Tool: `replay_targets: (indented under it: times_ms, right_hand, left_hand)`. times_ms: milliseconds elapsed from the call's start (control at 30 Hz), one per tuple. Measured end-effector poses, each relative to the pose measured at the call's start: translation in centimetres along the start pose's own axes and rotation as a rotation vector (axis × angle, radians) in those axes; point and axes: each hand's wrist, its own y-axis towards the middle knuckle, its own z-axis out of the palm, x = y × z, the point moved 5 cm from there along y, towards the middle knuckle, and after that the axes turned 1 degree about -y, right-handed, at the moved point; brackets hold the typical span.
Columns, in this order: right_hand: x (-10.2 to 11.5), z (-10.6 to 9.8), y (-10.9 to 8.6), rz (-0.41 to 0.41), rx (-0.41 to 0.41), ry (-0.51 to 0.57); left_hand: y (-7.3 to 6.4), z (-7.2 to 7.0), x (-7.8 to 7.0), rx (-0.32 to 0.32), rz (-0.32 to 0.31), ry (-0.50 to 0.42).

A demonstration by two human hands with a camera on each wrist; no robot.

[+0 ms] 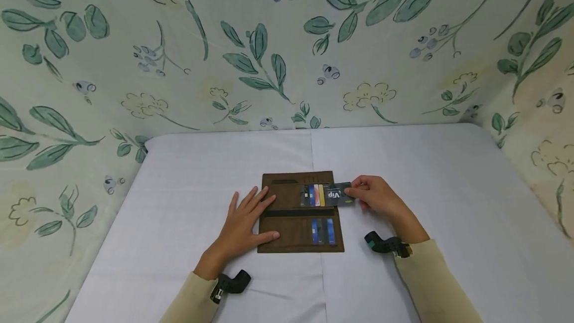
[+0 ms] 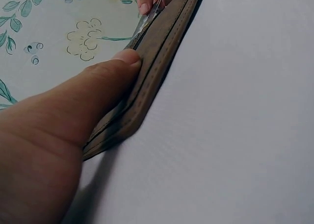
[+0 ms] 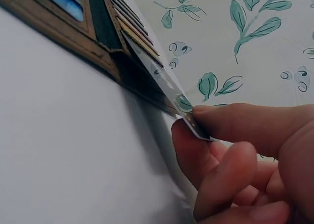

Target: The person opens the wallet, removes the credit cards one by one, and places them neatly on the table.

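Note:
A brown wallet (image 1: 287,236) lies unfolded on the white-covered table, with several cards (image 1: 316,195) in its upper slots and more cards (image 1: 323,231) in the lower ones. My left hand (image 1: 244,221) rests on the wallet's left side, fingers spread; in the left wrist view its thumb (image 2: 128,57) presses on the wallet's edge. At the upper right, my right hand (image 1: 378,196) pinches the outer end of a dark card marked "Vip" (image 1: 334,195) between thumb and finger. That card sticks out past the wallet's right edge, its inner end still at the slots, as the right wrist view also shows.
White cloth (image 1: 202,173) covers the table around the wallet. Behind and at the sides hangs a curtain (image 1: 269,88) printed with leaves and flowers. A black wrist camera (image 1: 233,283) sits on the left sleeve and another wrist camera (image 1: 385,244) on the right one.

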Motion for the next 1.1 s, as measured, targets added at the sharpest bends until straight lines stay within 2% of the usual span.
replay_targets:
  times_ms: [333, 567, 1100]
  right_hand:
    - [-0.4, -0.8, -0.3, 0.046, 0.014, -0.054]
    - [-0.1, -0.9, -0.4, 0.022, 0.056, -0.046]
    - [-0.3, -1.0, -0.1, 0.025, 0.061, -0.069]
  left_hand:
    - [0.3, -0.1, -0.1, 0.002, 0.002, -0.002]
    - [0.3, 0.0, 0.0, -0.003, -0.001, -0.001]
    - [0.4, 0.0, 0.0, 0.002, -0.011, 0.000]
